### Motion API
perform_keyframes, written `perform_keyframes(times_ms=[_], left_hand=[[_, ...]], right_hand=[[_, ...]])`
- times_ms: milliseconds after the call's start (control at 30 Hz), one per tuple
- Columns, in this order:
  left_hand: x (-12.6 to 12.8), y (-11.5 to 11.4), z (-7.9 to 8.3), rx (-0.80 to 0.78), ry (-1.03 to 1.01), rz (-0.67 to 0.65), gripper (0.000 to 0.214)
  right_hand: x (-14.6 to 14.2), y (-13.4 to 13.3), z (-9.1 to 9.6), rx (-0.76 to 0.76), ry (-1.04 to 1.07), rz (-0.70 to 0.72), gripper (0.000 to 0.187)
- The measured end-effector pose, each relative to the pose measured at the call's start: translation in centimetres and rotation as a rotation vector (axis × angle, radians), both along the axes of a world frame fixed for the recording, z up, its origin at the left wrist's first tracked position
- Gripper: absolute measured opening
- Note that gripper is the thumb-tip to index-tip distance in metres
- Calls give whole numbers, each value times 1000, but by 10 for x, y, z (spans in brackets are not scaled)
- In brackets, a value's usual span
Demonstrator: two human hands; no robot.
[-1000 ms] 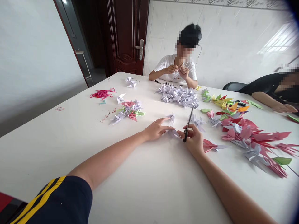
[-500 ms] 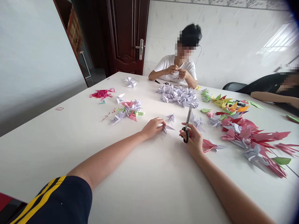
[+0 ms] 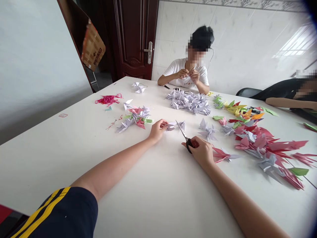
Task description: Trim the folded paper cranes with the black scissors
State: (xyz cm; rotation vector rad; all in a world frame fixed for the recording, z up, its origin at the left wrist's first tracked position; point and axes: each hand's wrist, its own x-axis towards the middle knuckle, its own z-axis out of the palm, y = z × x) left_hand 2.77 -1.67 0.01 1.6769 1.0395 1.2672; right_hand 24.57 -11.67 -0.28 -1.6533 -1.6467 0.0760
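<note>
My left hand (image 3: 158,130) pinches a lilac paper crane (image 3: 176,125) by one end, holding it at the table surface. My right hand (image 3: 200,152) is shut around the black-handled scissors (image 3: 183,136). Their closed-looking blades point up and left, with the tip just beside the lilac crane. A small bit of red shows at my right fingers, too small to name. Another lilac crane (image 3: 207,130) lies to the right of the scissors, and a red-and-lilac crane (image 3: 221,154) lies next to my right hand.
The white table (image 3: 61,165) holds a lilac crane heap (image 3: 188,103), mixed cranes (image 3: 136,117), a pink cord (image 3: 108,99) and red-and-grey paper pieces (image 3: 262,145). A seated person (image 3: 185,72) works with both hands across the table. Another person's forearm (image 3: 289,102) rests at the right.
My left hand has moved left and now pinches the lilac crane. The scissors have swung from upright to pointing up-left, and my right hand has shifted slightly left.
</note>
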Motion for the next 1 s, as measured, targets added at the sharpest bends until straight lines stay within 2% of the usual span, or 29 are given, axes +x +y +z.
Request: perform_keyframes(times_ms=[167,267,433,700,1000], left_hand=[[-1,0,2,-16,-30,98,8],[-2,0,2,-1,-36,134,9],[-1,-1,4,-6,-80,166,10],[0,-8,11,-15,-71,121,16],[1,-10,8,25,-32,74,14]], right_hand=[[3,2,-1,-44,61,-53,50],[1,2,1,-42,27,-64,50],[-4,-1,6,-124,-24,-36,47],[-2,0,3,-128,-8,0,47],[-2,-1,1,-139,1,29,44]])
